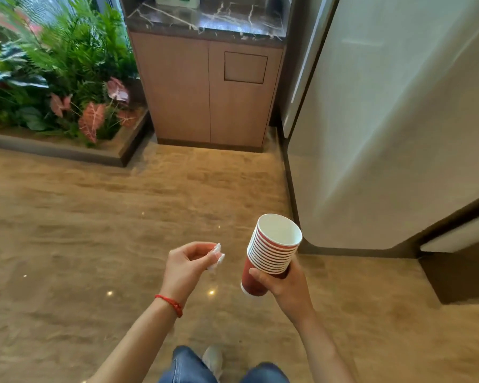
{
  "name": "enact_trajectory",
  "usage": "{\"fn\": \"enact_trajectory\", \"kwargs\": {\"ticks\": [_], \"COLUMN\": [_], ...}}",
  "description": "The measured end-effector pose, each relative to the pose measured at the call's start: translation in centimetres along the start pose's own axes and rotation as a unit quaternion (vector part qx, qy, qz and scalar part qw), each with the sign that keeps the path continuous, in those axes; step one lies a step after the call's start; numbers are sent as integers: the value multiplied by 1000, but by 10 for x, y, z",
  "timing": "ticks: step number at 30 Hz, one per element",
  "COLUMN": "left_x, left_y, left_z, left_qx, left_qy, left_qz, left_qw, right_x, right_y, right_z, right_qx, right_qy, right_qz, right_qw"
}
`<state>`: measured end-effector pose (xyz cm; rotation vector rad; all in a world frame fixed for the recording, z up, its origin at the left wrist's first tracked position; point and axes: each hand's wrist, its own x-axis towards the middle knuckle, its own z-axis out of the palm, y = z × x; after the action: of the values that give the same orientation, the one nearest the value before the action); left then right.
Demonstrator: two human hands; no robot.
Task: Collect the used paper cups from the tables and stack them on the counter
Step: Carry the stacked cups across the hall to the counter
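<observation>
Planter bed of green ferns and pink-veined leaves [67, 87] at far left, bordered by a dark low kerb. Beside it, toward centre, a wooden cabinet with two doors [210, 92] carrying a dark veined marble counter top [205, 20]; the right door bears a rectangular inset panel. A white box with green labels [176, 1] stands at the counter's rear edge, only partly in view. Polished beige stone floor [80, 217] fills the foreground.

Left hand [188, 265], a thin red cord bracelet [170, 302] at its wrist, pinches a small crumpled piece of white tissue [216, 257] between thumb and curled fingers. Just to its right, apart from it, the right hand [284, 283] grips a nested stack of red paper cups with white rims and white interior [271, 252], tilted with the mouth up and away from the person; the stack is held in the air above the floor, well short of the counter. Pale grey glossy wall panel [385, 120] occupies the right side. Blue jeans [188, 366] and a light shoe [213, 357] appear at bottom centre.
</observation>
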<state>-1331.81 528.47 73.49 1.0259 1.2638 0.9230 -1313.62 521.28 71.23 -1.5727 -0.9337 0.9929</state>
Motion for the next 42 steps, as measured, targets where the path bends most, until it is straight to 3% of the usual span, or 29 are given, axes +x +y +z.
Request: {"fn": "enact_trajectory", "kwargs": {"ticks": [10,21,31,42], "left_x": [195,402,610,845], "left_y": [46,133,178,280], "left_z": [70,157,174,194], "left_qx": [16,-4,-2,26], "left_qy": [16,37,37,-2], "left_qz": [-20,11,20,38], "left_qw": [1000,999,999,999], "right_x": [211,458,667,892], "right_y": [-19,-67,-91,-160], "right_z": [-20,-49,-9,32], "right_qx": [17,7,7,26], "right_qy": [10,-15,-14,28], "right_qz": [19,6,11,1], "right_qw": [1000,1000,1000,999]}}
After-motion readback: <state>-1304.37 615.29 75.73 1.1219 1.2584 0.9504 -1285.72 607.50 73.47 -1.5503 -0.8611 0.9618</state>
